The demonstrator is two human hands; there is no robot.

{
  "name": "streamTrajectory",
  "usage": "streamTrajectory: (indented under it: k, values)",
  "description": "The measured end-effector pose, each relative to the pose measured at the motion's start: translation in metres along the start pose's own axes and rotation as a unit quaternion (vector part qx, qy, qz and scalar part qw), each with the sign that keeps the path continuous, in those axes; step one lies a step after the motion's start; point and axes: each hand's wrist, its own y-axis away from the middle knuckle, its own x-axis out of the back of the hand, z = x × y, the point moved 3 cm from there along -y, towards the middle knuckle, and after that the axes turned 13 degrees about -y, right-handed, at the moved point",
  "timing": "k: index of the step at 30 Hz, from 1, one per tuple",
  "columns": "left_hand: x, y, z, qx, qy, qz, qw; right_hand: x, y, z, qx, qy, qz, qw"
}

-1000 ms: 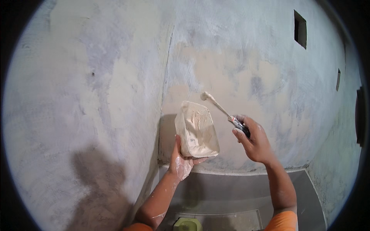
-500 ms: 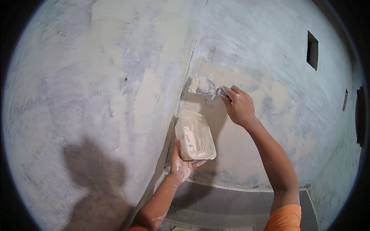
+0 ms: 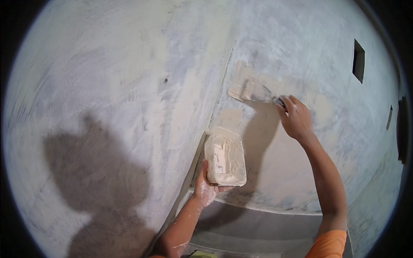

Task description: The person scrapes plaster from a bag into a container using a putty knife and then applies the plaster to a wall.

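Note:
My left hand, smeared with white putty, grips a rectangular plastic tub from below and the side. Wet beige putty lines the tub's inside and rim. Closed round the handle of a putty knife, my right hand holds the blade flat near the wall, close to the inner corner. Putty covers part of the blade. A fresh beige patch lies on the wall at the blade's left edge.
Another plastered wall meets this one at a corner on the left and carries my shadow. A rectangular opening and a narrow slot sit in the right wall. A grey ledge runs below.
My right hand has swept the putty knife to the right and slightly up, leaving putty on the wall near the corner. The tub has shifted slightly right and down in view.

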Motion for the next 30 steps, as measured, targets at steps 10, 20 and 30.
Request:
streamTrajectory:
  k: [10,20,30]
  values:
    - [0.006,-0.008,-0.006,0.003,0.039,-0.005,0.999,-0.012,-0.011,-0.026,-0.108,-0.033,-0.075,0.991]
    - [0.011,-0.012,-0.017,0.042,0.069,-0.014,0.997,0.026,-0.025,-0.051,-0.148,0.046,-0.091,0.984]
    - [0.011,-0.009,-0.004,0.003,0.072,-0.026,0.997,-0.002,-0.055,-0.048,-0.224,-0.029,-0.114,0.967]
